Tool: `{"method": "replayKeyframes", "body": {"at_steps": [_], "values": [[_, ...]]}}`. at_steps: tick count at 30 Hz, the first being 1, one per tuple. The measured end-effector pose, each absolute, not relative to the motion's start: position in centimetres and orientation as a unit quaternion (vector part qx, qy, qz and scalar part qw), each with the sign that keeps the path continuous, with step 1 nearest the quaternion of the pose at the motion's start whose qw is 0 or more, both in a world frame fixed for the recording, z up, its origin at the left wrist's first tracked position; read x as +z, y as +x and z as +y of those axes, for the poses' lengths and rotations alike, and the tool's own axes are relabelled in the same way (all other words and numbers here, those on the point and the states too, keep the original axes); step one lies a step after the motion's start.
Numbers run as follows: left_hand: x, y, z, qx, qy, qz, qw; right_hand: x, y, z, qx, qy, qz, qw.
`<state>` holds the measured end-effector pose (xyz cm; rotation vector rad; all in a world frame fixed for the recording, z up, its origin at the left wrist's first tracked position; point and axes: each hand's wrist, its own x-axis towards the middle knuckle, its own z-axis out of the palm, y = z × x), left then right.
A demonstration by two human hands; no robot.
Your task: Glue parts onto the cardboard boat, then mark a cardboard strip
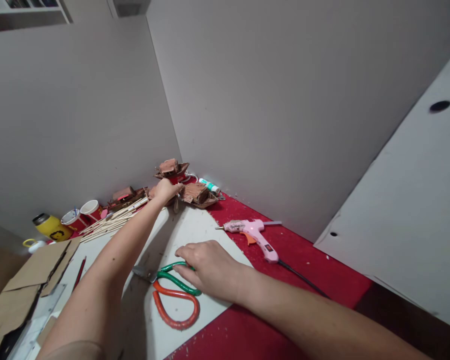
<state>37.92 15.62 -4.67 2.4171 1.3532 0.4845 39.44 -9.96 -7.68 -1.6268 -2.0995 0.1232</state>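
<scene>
Over at the far corner, my left hand (166, 190) reaches among small brown model boats. Its fingers are bent together, their tips against the near end of a boat with a ridged roof (195, 193); what they hold is hidden. Another boat (169, 168) is raised just behind that hand, and a third boat (125, 196) lies to its left. Closer to me, my right hand (208, 267) has its thumb and fingers around the green handle of a pair of scissors (176, 327). The other handle is orange. The scissors rest on a white board (225, 245), blades pointing left, partly behind my left forearm.
A pink glue gun (253, 229) lies on the red tabletop (296, 255), its cord trailing right. Thin wooden sticks (114, 220), paper cups (91, 210), a yellow bottle (52, 227) and cardboard (33, 270) are at left. A glue tube (209, 185) lies by the wall.
</scene>
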Motion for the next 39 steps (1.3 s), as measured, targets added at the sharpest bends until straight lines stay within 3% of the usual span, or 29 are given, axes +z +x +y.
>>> {"method": "replayKeyframes", "body": {"at_steps": [9,15,21,31,39], "values": [[-2.5,33.5,14.5,0.206,0.79,0.458,0.352,-7.6,39.4,-10.0,0.061,-0.599,-0.763,0.233],[-1.8,25.9,10.8,0.222,0.721,0.414,0.509,-8.0,39.2,-10.1,0.094,-0.592,-0.762,0.244],[-3.3,17.1,4.8,0.238,0.668,0.393,0.585,-9.9,39.2,-9.3,0.107,-0.605,-0.748,0.25],[-8.6,9.1,-5.4,0.255,0.685,0.413,0.544,-7.4,34.0,-9.6,0.144,-0.522,-0.822,0.179],[-8.3,7.2,-8.6,0.267,0.774,0.439,0.369,-6.7,28.7,-7.5,0.107,-0.461,-0.872,0.126]]}}
